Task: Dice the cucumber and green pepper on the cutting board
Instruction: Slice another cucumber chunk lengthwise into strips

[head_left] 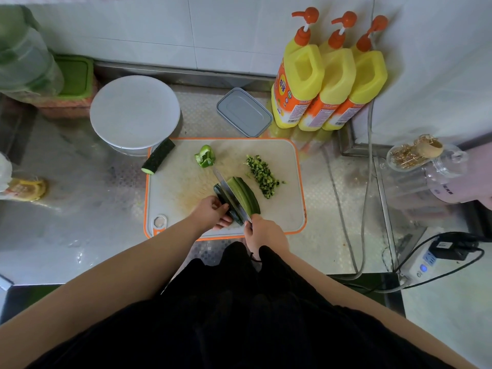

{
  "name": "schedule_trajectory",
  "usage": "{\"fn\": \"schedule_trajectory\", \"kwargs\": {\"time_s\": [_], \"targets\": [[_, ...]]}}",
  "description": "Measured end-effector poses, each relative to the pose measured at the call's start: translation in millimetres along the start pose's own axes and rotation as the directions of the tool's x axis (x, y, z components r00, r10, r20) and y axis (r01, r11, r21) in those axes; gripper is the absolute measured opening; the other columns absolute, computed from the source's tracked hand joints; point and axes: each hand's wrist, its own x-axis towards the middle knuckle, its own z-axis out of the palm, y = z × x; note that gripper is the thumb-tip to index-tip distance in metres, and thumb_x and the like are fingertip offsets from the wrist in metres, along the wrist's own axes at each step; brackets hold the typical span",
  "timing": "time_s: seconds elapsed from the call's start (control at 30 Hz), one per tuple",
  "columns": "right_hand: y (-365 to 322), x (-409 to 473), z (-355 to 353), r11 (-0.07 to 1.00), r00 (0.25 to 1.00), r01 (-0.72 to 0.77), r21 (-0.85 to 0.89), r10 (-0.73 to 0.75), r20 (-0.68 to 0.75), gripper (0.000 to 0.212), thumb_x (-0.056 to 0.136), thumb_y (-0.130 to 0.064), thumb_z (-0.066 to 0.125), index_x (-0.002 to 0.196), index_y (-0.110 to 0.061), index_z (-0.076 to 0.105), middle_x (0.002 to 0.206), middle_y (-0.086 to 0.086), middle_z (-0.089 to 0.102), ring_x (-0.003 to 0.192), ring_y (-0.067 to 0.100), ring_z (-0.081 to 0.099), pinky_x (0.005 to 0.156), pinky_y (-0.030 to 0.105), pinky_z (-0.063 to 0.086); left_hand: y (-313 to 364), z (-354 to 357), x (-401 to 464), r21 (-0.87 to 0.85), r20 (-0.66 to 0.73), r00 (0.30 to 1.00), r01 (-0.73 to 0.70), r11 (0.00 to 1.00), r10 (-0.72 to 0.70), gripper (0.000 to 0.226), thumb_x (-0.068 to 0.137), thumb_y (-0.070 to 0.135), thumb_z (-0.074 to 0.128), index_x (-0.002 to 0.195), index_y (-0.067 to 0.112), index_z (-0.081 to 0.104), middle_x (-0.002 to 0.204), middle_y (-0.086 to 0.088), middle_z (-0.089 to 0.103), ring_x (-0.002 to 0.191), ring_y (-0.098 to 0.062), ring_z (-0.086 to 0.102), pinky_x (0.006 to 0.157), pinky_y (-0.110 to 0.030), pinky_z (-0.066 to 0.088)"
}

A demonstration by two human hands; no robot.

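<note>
On the white cutting board with an orange rim [287, 155], my left hand [213, 213] holds a dark cucumber piece [226, 202] steady with curled fingers. My right hand [265, 233] grips the handle of a knife [231, 194], whose blade runs lengthwise through the cucumber. Long cucumber slices [246, 194] lean to the right of the blade. A pile of diced cucumber [262, 175] lies further right. A piece of green pepper [205, 157] sits at the board's back. Another cucumber chunk [158, 157] lies across the board's back left corner.
A white round lid or plate [134, 111] stands behind the board on the left. A grey rectangular box [243, 111] and three yellow pump bottles [327, 81] stand at the back right. A power strip [426, 262] and cables lie on the right.
</note>
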Motion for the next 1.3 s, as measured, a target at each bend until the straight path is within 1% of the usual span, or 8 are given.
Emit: {"fn": "schedule_trajectory", "kwargs": {"time_s": [0.17,0.27,0.43,0.57,0.7,0.77,0.87,1.3], "targets": [[-2,-4,-3,0.999,0.999,0.039,0.007,-0.039,0.022,0.030,0.102,-0.033,0.032,0.107,-0.009,0.050,0.100,0.012,0.066,0.094,0.030,0.062,0.076,0.036,0.047,0,-1,0,-0.032,0.045,0.999,-0.004,0.999,0.005,0.020,0.103,0.014,0.044,0.085,0.010,0.039,0.082,-0.021,0.056,0.077,-0.027,0.048,0.059,-0.034,0.040],[-3,-5,-2,0.999,0.999,0.036,-0.005,-0.036,0.014,0.030,0.101,-0.032,0.033,0.108,-0.009,0.051,0.100,0.012,0.066,0.094,0.029,0.063,0.077,0.036,0.047,0,-1,-1,-0.016,0.025,1.000,-0.010,1.000,0.011,0.019,0.103,0.016,0.045,0.085,0.010,0.040,0.080,-0.021,0.063,0.073,-0.027,0.054,0.060,-0.035,0.046],[-5,-6,0,1.000,1.000,0.012,-0.013,-0.012,-0.003,0.030,0.101,-0.032,0.034,0.108,-0.009,0.051,0.101,0.011,0.066,0.094,0.029,0.063,0.076,0.035,0.047,1,0,-2,-0.006,0.026,1.000,-0.017,1.000,0.017,0.019,0.103,0.017,0.046,0.085,0.012,0.041,0.082,-0.022,0.062,0.072,-0.027,0.053,0.066,-0.039,0.046],[-7,-5,-3,1.000,1.000,0.001,-0.006,-0.001,0.017,0.029,0.101,-0.031,0.034,0.109,-0.008,0.051,0.103,0.012,0.065,0.097,0.029,0.062,0.074,0.034,0.046,4,1,-3,0.011,0.030,0.999,-0.022,1.000,0.022,0.020,0.103,0.016,0.044,0.083,0.014,0.042,0.063,-0.011,0.061,0.058,-0.021,0.049,0.056,-0.032,0.044],[-10,-5,-4,1.000,1.000,-0.016,-0.025,0.016,-0.001,0.029,0.102,-0.029,0.035,0.111,-0.008,0.051,0.106,0.011,0.064,0.099,0.028,0.062,0.072,0.031,0.042,7,2,-1,0.033,0.063,0.998,-0.006,0.999,0.004,0.024,0.104,0.015,0.041,0.081,0.016,0.038,0.044,0.003,0.051,0.043,-0.015,0.038,0.044,-0.026,0.036],[-11,-4,-3,0.999,1.000,-0.025,-0.029,0.025,0.003,0.028,0.101,-0.029,0.035,0.110,-0.007,0.050,0.106,0.011,0.064,0.099,0.027,0.062,0.073,0.032,0.043,9,3,-2,0.036,0.072,0.997,-0.004,0.999,0.002,0.025,0.105,0.015,0.038,0.079,0.017,0.038,0.040,0.005,0.046,0.038,-0.012,0.035,0.041,-0.023,0.033],[-12,-2,-3,0.999,0.999,-0.038,-0.030,0.039,0.015,0.027,0.102,-0.029,0.035,0.109,-0.007,0.050,0.105,0.011,0.065,0.099,0.027,0.062,0.073,0.032,0.043,11,5,-3,0.056,0.051,0.999,-0.007,0.998,0.005,0.025,0.105,0.015,0.037,0.080,0.018,0.038,0.038,0.006,0.048,0.032,-0.009,0.038,0.038,-0.020,0.034],[-14,-1,-3,0.996,0.995,-0.088,-0.027,0.089,0.054,0.023,0.100,-0.025,0.038,0.110,-0.008,0.050,0.107,0.010,0.064,0.100,0.027,0.062,0.072,0.031,0.042,7,6,4,0.093,0.020,0.999,0.038,0.995,-0.041,0.025,0.105,0.018,0.038,0.080,0.019,0.030,0.034,0.010,0.044,0.029,-0.004,0.039,0.038,-0.021,0.033]]}}
